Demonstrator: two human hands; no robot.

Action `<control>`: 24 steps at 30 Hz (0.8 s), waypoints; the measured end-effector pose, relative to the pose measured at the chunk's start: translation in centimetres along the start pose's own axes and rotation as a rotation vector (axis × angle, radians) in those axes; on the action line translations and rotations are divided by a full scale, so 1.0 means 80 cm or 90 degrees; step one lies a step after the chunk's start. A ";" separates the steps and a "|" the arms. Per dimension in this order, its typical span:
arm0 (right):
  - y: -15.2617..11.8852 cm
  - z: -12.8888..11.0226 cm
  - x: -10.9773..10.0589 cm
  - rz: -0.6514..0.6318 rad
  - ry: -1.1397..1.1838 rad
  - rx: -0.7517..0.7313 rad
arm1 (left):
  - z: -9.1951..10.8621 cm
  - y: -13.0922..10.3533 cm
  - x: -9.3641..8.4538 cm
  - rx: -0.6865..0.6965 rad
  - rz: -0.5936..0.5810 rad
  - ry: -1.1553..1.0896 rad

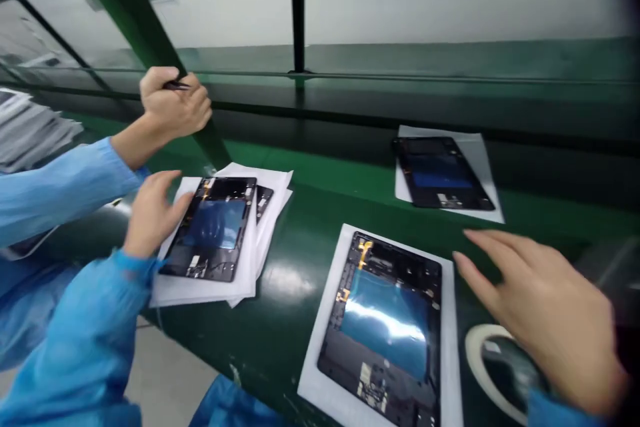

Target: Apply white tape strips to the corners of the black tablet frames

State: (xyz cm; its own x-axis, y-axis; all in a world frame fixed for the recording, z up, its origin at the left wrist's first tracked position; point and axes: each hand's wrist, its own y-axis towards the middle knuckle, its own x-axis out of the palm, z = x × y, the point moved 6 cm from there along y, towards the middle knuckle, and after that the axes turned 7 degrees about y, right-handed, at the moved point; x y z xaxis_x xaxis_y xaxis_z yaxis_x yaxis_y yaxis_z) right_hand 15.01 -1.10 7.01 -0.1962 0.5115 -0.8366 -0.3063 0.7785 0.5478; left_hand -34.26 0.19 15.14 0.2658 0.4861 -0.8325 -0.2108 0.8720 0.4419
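My left hand (pixel 156 213) is at the left edge of a black tablet housing (pixel 215 227), thumb and fingers apart; whether it touches the housing I cannot tell. That housing lies on a stack of white sheets (pixel 243 287), and a corner of another dark panel peeks out beneath it. On the right, my right hand (pixel 543 317) hovers with fingers stretched out, nothing in them. Nearest to it is a second tablet housing (pixel 385 327) with shiny blue film and orange flex cables, on a white sheet (pixel 320 360).
A third housing (pixel 440 173) lies on paper farther back. Beneath my right hand is a roll of tape (pixel 480 360). A co-worker's hand (pixel 175 103), holding a thin dark object, is by the slanted green post (pixel 135 20). Papers (pixel 35 130) are piled far left.
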 end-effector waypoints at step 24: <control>0.121 0.061 0.183 -0.560 -0.157 0.055 | 0.214 -0.224 0.164 0.548 -0.369 -0.217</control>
State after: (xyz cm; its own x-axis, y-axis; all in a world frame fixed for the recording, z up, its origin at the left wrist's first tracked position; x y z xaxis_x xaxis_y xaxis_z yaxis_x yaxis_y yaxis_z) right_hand 13.75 15.69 0.05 0.2819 -0.2228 -0.9332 -0.1779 0.9436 -0.2791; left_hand -10.89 -8.03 2.01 0.3873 -0.1374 -0.9117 0.7244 0.6571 0.2087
